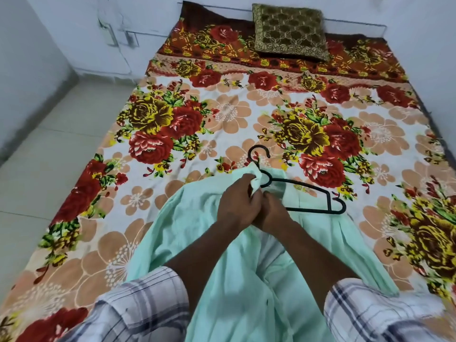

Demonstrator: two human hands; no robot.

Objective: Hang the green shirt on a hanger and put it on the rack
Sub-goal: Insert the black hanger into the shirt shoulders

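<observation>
- Head view: my left hand (238, 198) is over the neck of the green shirt (222, 292), with its fingers curled and pinching a fold of the pale collar cloth.
- My right hand (272, 213) is pressed against the left one, partly hidden under it. Its fingers bend down into the cloth, but I cannot tell whether they grip anything.
- The green shirt lies spread on the bed, its neck pointing away from me. Its body runs back towards me between my forearms and out of the bottom of the view.
- The black hanger (301, 186) lies at the shirt's neck. Its hook sticks out past the collar onto the floral bedsheet (222, 112).
- The hanger's right shoulder lies bare on top of the cloth. Its left side is hidden under the shirt and my hands.
- My checked sleeves (148, 297) show at the bottom on both sides.
- A brown and gold cushion (291, 30) sits at the far end of the bed, against the white wall (74, 33).
- A pale tiled floor (61, 134) runs along the left of the bed.
</observation>
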